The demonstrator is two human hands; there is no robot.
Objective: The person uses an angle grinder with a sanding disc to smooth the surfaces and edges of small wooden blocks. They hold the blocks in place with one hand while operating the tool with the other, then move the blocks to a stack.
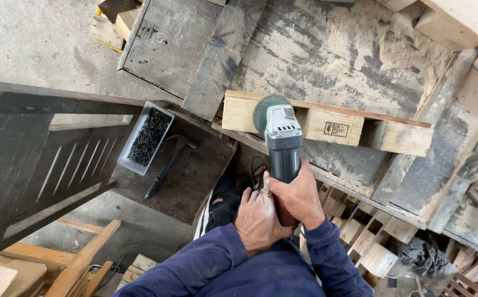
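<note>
Head view: left hand [258, 220] and right hand [300, 195] both clenched around the grey-green handheld angle grinder [283, 148], its disc against the pale wooden pallet piece [327, 124] on the dusty workbench [338, 55]; hammer [168, 165] left.

Work surface: a sawdust-coated bench of worn grey boards [354, 60], seen from above. Lying directly on it is a pale wooden pallet section [327, 124], set on edge near the front. A lower dark board [195, 181] to the left carries a claw hammer [170, 165] and a tray of what appear to be dark nails [146, 137].
</note>
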